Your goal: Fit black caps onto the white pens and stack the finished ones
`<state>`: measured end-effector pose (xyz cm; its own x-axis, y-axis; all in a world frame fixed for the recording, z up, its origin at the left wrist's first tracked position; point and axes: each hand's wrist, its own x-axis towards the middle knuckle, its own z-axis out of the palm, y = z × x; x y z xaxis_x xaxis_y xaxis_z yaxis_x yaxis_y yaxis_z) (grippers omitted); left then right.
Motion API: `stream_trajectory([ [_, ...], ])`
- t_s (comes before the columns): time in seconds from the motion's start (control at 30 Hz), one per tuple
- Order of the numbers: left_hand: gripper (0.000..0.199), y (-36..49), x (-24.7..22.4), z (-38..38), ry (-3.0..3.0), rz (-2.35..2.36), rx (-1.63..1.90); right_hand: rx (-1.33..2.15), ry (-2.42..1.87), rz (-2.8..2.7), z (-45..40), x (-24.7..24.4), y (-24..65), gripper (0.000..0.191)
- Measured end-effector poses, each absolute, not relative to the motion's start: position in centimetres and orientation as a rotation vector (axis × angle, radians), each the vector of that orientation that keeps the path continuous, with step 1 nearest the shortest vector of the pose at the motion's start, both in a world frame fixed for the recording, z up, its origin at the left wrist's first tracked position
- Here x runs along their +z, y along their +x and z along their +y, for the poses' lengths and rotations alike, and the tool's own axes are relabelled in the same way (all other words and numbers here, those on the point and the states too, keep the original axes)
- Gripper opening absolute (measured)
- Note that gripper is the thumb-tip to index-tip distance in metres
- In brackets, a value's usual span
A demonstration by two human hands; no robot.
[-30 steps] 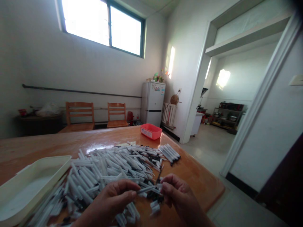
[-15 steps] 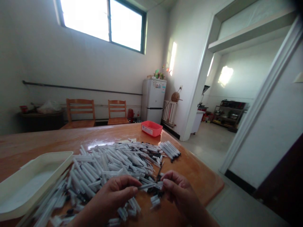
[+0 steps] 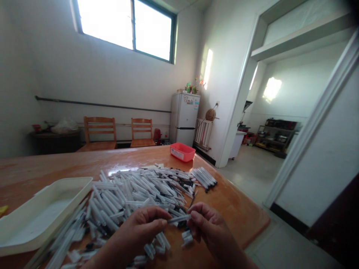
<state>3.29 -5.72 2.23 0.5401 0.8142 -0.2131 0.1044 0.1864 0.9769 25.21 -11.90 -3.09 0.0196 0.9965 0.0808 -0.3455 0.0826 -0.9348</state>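
Note:
My left hand (image 3: 134, 232) and my right hand (image 3: 209, 228) pinch a slim white pen tube (image 3: 179, 219) between them, one hand at each end. A large loose heap of white pen tubes with black tips (image 3: 137, 196) lies on the wooden table (image 3: 50, 164), just beyond and under my left hand. Several short clear pen pieces (image 3: 187, 237) lie below my right hand. The heap's lower part is hidden behind my left forearm.
A cream plastic tray (image 3: 47, 213) stands at the table's left, with tubes leaning on its rim. A small bundle of pens (image 3: 203, 178) lies beyond the heap. A red plastic box (image 3: 182, 152) sits at the far edge. The table's right edge drops to a tiled floor.
The whole scene has shifted slightly right and up in view as my head turned. Both hands still pinch the tube, now held a little higher and further right.

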Motion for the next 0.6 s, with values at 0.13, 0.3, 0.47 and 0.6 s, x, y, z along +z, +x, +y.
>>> stream_trajectory([
  [0.13,0.035,3.3,2.1,-5.6,1.309,0.896,0.587,1.321,-0.85,-0.954,-12.0,-3.1,25.0,0.028],
  [0.3,0.033,3.2,1.3,-5.4,1.372,0.822,0.59,1.318,-0.859,-0.979,-12.2,-2.8,24.6,0.028],
  [0.47,0.031,3.3,1.4,-5.8,1.368,0.873,0.625,1.271,-0.891,-0.997,-12.2,-2.5,24.3,0.031],
  [0.6,0.029,3.4,1.3,-5.9,1.364,0.822,0.659,1.247,-0.905,-1.003,-12.2,-2.5,24.1,0.031],
])
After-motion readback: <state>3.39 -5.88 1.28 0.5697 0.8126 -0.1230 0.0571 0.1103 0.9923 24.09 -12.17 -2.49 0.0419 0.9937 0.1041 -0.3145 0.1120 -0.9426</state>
